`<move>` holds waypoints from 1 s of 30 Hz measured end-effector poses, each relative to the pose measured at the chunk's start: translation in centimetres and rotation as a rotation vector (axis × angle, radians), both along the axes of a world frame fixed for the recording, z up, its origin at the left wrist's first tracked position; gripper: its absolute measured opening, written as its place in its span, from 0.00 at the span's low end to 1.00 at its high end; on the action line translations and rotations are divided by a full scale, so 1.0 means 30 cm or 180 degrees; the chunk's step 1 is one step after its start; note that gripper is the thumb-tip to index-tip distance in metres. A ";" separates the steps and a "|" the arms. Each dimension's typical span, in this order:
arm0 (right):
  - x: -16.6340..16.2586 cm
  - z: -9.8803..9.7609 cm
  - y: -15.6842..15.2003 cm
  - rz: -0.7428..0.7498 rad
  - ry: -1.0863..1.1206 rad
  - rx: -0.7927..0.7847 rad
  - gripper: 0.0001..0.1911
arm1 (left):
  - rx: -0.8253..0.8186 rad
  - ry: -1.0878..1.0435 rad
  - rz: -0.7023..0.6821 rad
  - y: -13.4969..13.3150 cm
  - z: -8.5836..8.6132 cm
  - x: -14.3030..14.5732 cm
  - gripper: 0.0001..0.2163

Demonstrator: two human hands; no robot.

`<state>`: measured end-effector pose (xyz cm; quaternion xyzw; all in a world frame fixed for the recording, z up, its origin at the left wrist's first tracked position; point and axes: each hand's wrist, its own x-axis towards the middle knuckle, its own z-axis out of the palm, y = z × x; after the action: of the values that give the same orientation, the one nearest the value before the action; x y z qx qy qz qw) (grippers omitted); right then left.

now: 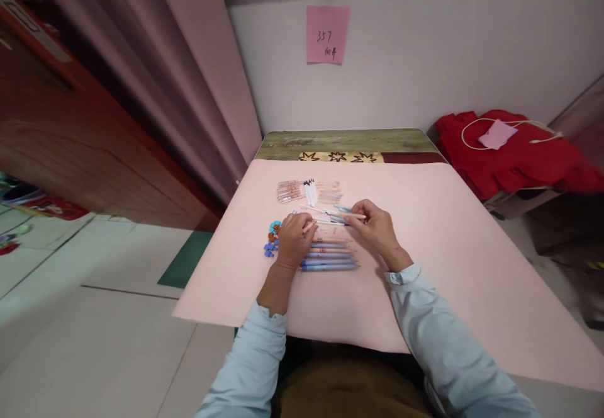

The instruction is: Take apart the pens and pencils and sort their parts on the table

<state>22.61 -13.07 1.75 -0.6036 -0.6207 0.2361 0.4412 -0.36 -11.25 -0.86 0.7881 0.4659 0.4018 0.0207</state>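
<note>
My right hand (375, 224) pinches a slim peach pen barrel (357, 216), which points left toward the other hand. Close by on the left, my left hand (296, 238) has its fingers curled together; what lies in them is too small to make out. Between and under the hands are loose white and light-blue pen parts (325, 221). Nearer me, several blue and peach pens (330, 266) lie side by side, partly covered by my left hand. Small blue, brown and turquoise pieces (272, 239) form a column left of that hand.
Behind the hands lie clear pinkish tubes (289, 191), white refills with black tips (310, 192) and pale slim parts (329, 192). A pink sheet (226, 279) covers the table. Red cloth (523, 160) with a white cable is at the right; a pink note (327, 34) hangs on the wall.
</note>
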 end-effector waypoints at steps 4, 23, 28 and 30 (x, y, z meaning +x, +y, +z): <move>-0.005 0.001 -0.003 -0.0041 0.0111 0.0256 0.11 | -0.0092 -0.0312 -0.0139 -0.002 0.004 0.004 0.03; -0.001 0.012 -0.012 -0.0646 -0.0355 0.0642 0.06 | -0.0468 -0.1185 0.0169 -0.012 0.017 0.015 0.07; -0.005 -0.015 0.007 -0.0419 -0.0924 0.0141 0.04 | -0.0483 -0.1129 0.0371 -0.005 0.001 0.002 0.05; -0.007 -0.023 0.010 -0.0394 -0.1107 0.0197 0.04 | -0.0399 -0.0938 0.0527 0.002 -0.007 -0.006 0.03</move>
<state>22.39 -12.76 1.06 -0.6585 -0.6563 0.0814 0.3593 -0.53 -11.20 -1.08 0.6768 0.5452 0.4834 0.1046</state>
